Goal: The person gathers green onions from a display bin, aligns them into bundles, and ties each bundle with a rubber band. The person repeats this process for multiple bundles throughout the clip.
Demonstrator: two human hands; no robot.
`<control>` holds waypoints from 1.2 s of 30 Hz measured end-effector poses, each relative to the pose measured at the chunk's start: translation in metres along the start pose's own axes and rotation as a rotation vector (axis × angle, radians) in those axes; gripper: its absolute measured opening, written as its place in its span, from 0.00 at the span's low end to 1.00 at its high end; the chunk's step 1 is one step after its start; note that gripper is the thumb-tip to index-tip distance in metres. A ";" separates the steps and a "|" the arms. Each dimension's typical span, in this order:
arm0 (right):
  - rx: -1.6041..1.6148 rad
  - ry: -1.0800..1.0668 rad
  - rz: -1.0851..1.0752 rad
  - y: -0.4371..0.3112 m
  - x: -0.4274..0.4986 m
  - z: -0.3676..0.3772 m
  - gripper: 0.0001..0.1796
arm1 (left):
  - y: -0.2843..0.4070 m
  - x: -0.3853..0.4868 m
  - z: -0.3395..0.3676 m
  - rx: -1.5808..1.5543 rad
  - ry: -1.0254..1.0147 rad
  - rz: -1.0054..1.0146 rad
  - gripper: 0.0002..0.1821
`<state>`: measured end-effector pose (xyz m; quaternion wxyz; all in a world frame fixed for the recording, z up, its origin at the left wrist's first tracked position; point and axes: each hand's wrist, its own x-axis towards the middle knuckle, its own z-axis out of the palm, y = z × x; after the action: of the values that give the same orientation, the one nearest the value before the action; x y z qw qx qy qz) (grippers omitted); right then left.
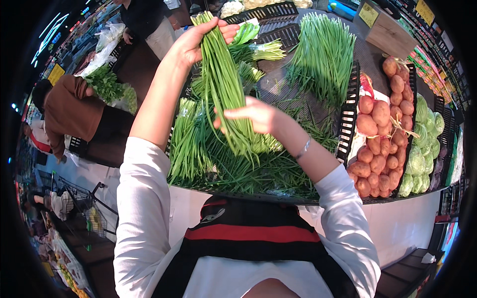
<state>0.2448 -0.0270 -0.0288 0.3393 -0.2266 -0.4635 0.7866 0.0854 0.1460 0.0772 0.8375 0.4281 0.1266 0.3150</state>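
A bunch of long green garlic chives (223,82) is held up slantwise over the produce stand. My left hand (199,39) grips its pale cut ends near the top. Lower down, my right hand (248,116) is around the leafy part, with the thumb lying across the front. Beneath the bunch, loose green blades (268,175) cover the front of the stand. Tied chive bundles (189,134) lie to the left, below my left forearm. A large pile of chives (322,56) rests at the back right, beyond my right hand.
Black slatted dividers (348,115) separate the chives from potatoes (374,160) and wrapped cabbages (421,149) at right. Banded green stems (266,50) lie behind. A person in a brown top (74,111) bends over produce at left, near a shopping cart (80,203). Another person (143,22) stands farther back.
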 end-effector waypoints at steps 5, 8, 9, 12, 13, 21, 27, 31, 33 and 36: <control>-0.284 -0.149 0.319 0.052 -0.054 -0.002 0.15 | 0.018 0.007 -0.019 -0.021 0.097 0.086 0.14; -0.875 -0.252 0.392 0.048 -0.081 -0.014 0.19 | 0.021 0.007 -0.023 -0.024 0.159 0.097 0.14; -1.312 -0.344 0.406 0.036 -0.086 -0.018 0.18 | 0.020 0.007 -0.021 0.011 0.170 0.105 0.14; -1.711 0.190 0.423 -0.018 -0.103 -0.016 0.17 | 0.012 0.004 -0.003 0.169 0.147 0.060 0.11; -1.673 0.431 0.275 -0.039 -0.101 -0.015 0.16 | 0.004 0.004 0.006 0.264 0.107 0.085 0.10; -0.708 0.727 -0.351 -0.140 -0.044 -0.011 0.26 | -0.062 -0.006 0.084 0.539 -0.116 -0.038 0.13; -1.190 0.526 -0.380 -0.148 -0.031 -0.015 0.25 | -0.075 -0.001 0.092 0.513 -0.215 -0.208 0.07; -1.216 0.561 -0.424 -0.144 -0.032 -0.021 0.23 | -0.087 0.006 0.096 0.342 -0.209 -0.271 0.03; -1.241 0.576 -0.366 -0.145 -0.035 -0.029 0.20 | -0.094 0.012 0.098 0.369 -0.181 -0.273 0.02; -1.315 0.612 -0.322 -0.144 -0.042 -0.043 0.17 | -0.108 0.022 0.101 0.533 -0.188 -0.239 0.08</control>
<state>0.3482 0.0151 0.0799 0.3586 -0.5211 -0.7511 0.1890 0.1962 0.0483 0.0537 0.7349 0.6421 0.1760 0.1290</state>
